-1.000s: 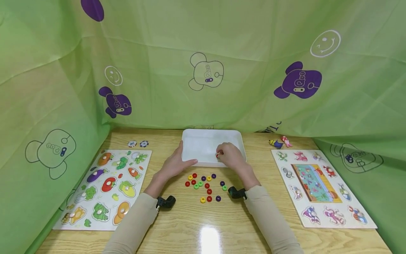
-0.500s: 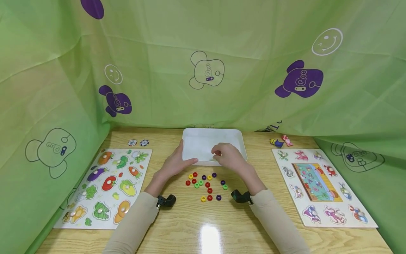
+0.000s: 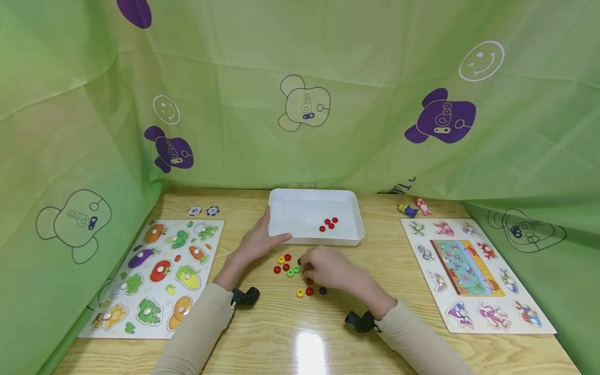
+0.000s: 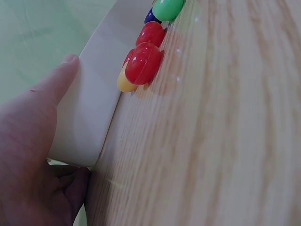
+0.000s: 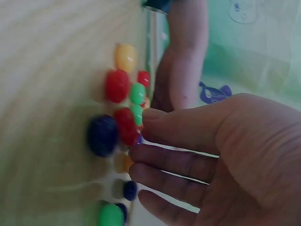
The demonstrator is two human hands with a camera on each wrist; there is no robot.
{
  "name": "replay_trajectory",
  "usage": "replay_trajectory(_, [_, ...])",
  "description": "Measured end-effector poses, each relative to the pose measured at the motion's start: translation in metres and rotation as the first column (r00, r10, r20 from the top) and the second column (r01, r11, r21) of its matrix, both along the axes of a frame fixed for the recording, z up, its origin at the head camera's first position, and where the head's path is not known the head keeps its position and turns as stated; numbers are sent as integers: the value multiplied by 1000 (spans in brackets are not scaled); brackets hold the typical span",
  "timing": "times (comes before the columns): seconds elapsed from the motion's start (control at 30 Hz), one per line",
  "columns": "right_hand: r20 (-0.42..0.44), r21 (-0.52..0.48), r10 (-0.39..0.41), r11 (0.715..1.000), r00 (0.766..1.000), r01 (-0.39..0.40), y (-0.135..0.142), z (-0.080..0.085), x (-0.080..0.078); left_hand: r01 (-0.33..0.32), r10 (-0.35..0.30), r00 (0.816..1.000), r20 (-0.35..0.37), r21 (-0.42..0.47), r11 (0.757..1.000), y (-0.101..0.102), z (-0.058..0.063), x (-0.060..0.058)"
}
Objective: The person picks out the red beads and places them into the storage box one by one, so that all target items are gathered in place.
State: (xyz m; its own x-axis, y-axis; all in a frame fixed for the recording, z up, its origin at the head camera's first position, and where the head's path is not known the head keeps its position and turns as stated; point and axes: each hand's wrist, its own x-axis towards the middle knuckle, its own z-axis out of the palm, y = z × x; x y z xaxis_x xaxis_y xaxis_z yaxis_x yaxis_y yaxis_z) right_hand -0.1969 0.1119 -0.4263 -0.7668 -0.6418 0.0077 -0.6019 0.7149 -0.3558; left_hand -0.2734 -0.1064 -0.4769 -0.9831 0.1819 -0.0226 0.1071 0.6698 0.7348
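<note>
My left hand (image 3: 257, 240) holds the front left corner of a white tray (image 3: 286, 212), its thumb lying along the front wall in the left wrist view. Several red beads (image 3: 331, 226) lie inside the tray towards the right. On the table before it are loose red, yellow, green and purple beads. My right hand (image 3: 330, 268) is low over these, partly hiding some. In the right wrist view its thumb and fingers are apart with nothing between them, and their tips are close to a red bead (image 5: 125, 126) beside a dark purple one (image 5: 102, 135).
A vegetable puzzle board (image 3: 175, 251) lies at the left and a sea-animal puzzle board (image 3: 469, 307) at the right. Two poker chips (image 3: 213, 211) and two small figures (image 3: 408, 210) are farther back. A green curtain (image 3: 234, 130) encloses the table.
My right hand has left the tray, where it had a red bead, and come back towards me to the loose beads. Red beads in the tray now show. My left hand stays put.
</note>
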Motion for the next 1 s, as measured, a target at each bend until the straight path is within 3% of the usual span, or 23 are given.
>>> replay_trajectory(0.67, [-63,-29,-10,1000,998,8,-9,-14,3,2,-2,1000,-3,14,1000,0,1,1])
replay_trajectory(1.0, [-27,-60,-73,996,997,71,0,6,-5,12,-12,999,-31,14,1000,0,0,1])
